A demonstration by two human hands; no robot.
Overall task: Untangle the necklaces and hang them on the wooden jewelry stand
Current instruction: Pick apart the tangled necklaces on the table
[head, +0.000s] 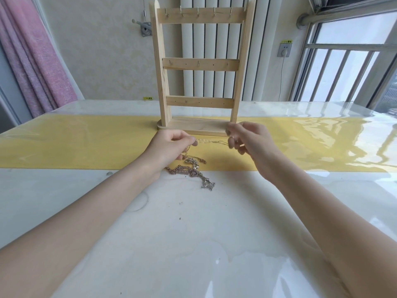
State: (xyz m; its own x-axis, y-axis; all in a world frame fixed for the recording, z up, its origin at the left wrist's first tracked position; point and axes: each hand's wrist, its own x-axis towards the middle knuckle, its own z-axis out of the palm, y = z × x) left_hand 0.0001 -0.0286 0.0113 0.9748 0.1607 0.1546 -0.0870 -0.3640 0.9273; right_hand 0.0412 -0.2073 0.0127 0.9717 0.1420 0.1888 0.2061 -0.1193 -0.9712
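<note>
Hands work just in front of the tall pale wooden jewelry stand [199, 67], whose hooks are bare. Left hand [171, 147] and right hand [247, 138] each pinch an end of a thin gold chain [211, 142] stretched between them. Tangled silver and rose-gold necklaces [194, 171] lie below on the glossy white table [193, 244], at the yellow runner's [86, 143] edge.

Domestic room, likely a glazed balcony or sunroom. Pink fabric curtain [36, 61] at left; white ribbed column radiator [214, 50] against cream patterned wallpaper [103, 57]; white wall socket with plugged-in cord [284, 50]; barred window [343, 67] at right. Glossy white desk [193, 233] crossed by a yellow runner strip [75, 145] under clear film.
</note>
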